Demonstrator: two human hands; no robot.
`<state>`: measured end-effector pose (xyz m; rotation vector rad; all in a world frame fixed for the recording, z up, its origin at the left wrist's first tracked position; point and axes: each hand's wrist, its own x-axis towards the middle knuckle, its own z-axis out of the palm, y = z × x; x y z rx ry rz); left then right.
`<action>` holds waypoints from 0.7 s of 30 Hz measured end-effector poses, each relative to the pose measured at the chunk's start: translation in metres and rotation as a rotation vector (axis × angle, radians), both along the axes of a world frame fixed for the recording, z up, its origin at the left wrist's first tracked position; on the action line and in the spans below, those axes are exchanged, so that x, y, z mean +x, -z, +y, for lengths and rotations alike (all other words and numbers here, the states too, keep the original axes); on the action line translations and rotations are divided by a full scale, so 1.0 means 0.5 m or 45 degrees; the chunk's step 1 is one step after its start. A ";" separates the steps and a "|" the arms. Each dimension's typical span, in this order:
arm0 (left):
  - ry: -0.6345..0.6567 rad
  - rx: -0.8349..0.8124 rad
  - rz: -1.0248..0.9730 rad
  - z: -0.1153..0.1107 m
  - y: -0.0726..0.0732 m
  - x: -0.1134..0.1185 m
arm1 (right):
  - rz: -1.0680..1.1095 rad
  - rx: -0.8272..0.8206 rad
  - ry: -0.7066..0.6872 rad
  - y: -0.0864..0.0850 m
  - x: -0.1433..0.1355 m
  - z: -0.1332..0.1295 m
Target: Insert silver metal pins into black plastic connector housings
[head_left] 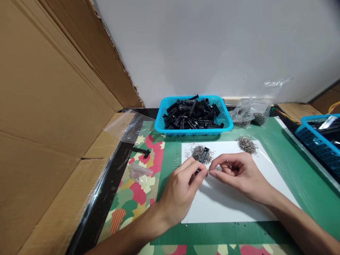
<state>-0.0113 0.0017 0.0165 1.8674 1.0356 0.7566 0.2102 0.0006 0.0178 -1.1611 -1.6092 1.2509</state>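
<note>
My left hand (183,187) pinches a small black plastic part (204,155) above a white sheet (225,202) on the green mat. My right hand (236,173) meets it fingertip to fingertip and pinches something tiny and metallic against the part; it is too small to make out. Just behind the hands lies a pile of small metal pieces (198,151). A second pile of metal pieces (247,144) lies at the sheet's far right corner. Behind the sheet stands a blue basket (170,129) filled with several black plastic parts.
A large cardboard sheet (47,106) leans along the left. A lone black part (142,151) and a small clear bag (139,170) lie on the patterned cloth. Clear bags of metal pieces (251,115) sit at the back. Another blue basket (316,141) stands at the right edge.
</note>
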 end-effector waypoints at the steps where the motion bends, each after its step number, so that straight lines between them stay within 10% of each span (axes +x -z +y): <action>1: 0.002 0.008 0.010 0.000 0.001 -0.001 | 0.008 -0.016 -0.003 0.000 -0.001 0.000; 10: 0.037 0.037 0.066 -0.002 -0.001 -0.007 | -0.010 0.035 0.050 -0.002 -0.005 -0.008; 21: -0.100 -0.566 -0.636 0.002 0.011 0.010 | -0.466 1.037 0.335 0.001 -0.035 -0.031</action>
